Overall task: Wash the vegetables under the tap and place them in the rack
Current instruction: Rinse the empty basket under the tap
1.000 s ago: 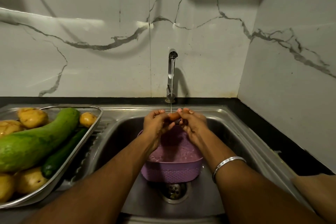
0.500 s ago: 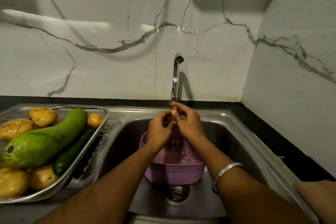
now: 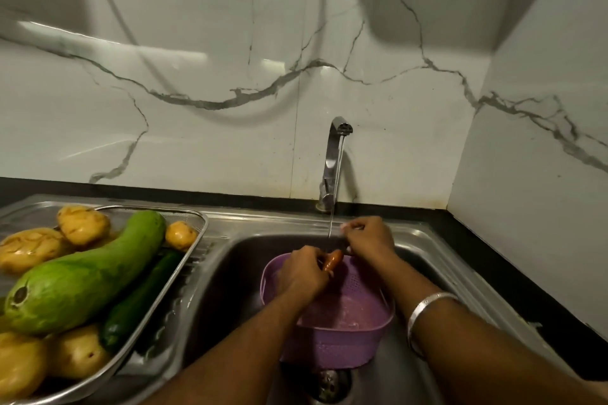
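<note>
Down from the tap I dropped my hands: left hand and right hand pinched the small, stiff, wet-slick carrot by its ends, below the spout.

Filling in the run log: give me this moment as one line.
step: washing | item: carrot under tap stream | left hand: holds carrot | right hand: holds carrot | below: purple basket in sink | rack: potatoes, gourd, cucumber

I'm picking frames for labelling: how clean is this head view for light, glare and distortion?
Head view: dim, warm light; glare streaks on the marble wall; curved shadows above the tap; wide-angle bending at the edges; the small orange vegetable between both hands is soft, hard to identify.
</note>
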Action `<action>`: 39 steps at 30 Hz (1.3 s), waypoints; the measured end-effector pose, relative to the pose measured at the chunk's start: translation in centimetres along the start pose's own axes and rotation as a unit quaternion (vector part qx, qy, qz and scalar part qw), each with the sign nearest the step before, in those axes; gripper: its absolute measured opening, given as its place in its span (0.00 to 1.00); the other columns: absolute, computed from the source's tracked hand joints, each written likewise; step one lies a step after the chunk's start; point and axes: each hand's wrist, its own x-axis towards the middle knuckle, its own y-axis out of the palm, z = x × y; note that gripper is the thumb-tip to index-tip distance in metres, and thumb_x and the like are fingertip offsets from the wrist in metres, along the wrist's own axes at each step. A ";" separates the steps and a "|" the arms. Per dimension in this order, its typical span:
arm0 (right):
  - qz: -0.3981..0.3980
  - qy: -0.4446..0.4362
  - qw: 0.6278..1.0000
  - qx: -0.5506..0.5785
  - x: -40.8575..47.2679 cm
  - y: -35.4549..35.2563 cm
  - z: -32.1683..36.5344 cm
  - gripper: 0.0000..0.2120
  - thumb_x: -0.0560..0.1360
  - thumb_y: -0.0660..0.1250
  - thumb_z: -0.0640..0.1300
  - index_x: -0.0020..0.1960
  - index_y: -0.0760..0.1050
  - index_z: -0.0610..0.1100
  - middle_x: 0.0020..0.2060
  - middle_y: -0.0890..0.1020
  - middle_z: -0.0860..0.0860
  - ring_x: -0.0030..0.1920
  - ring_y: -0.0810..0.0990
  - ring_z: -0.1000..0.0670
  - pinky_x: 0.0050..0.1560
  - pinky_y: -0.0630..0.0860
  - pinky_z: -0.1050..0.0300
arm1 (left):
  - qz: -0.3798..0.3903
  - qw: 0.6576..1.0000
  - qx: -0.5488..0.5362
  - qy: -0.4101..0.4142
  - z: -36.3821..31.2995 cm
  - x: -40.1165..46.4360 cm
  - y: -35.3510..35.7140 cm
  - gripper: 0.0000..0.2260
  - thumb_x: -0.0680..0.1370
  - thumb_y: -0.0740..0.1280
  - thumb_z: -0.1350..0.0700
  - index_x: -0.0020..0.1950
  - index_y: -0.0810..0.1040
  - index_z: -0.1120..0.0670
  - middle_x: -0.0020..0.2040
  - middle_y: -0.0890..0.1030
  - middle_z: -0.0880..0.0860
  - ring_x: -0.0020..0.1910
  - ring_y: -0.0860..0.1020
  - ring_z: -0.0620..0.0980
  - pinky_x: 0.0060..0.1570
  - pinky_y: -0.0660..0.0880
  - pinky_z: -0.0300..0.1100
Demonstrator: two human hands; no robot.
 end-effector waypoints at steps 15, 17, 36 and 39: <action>-0.076 -0.009 0.989 -0.123 6.9 1.4 6.5 0.26 0.74 0.72 0.63 0.57 0.79 0.42 0.48 0.85 0.46 0.42 0.86 0.47 0.36 0.76 0.57 | -0.022 0.999 -0.015 -0.023 0.8 1.5 1.3 0.10 0.75 0.75 0.49 0.54 0.81 0.48 0.47 0.85 0.48 0.46 0.83 0.48 0.52 0.81 0.49; -0.029 0.013 0.997 -0.066 6.7 0.9 6.1 0.22 0.74 0.73 0.62 0.53 0.81 0.42 0.44 0.86 0.47 0.30 0.85 0.51 0.35 0.82 0.56 | -0.027 0.999 -0.028 -0.018 0.8 1.3 1.0 0.09 0.76 0.73 0.47 0.51 0.82 0.51 0.45 0.85 0.50 0.45 0.83 0.49 0.51 0.81 0.49; 0.048 0.031 0.981 -0.186 -6.8 -4.2 -5.3 0.08 0.74 0.74 0.54 0.41 0.84 0.50 0.35 0.85 0.55 0.38 0.84 0.53 0.45 0.82 0.55 | 0.032 0.979 0.184 0.083 -1.7 -4.5 -2.6 0.15 0.79 0.67 0.40 0.53 0.83 0.50 0.51 0.85 0.52 0.54 0.82 0.56 0.51 0.76 0.46; 0.022 0.023 0.978 -0.206 -6.0 -5.6 -6.0 0.09 0.74 0.72 0.55 0.37 0.82 0.52 0.36 0.85 0.53 0.40 0.83 0.49 0.45 0.80 0.55 | -0.061 0.978 0.146 0.134 -3.9 -6.0 -4.9 0.11 0.78 0.68 0.50 0.60 0.79 0.47 0.56 0.84 0.52 0.57 0.81 0.57 0.56 0.77 0.51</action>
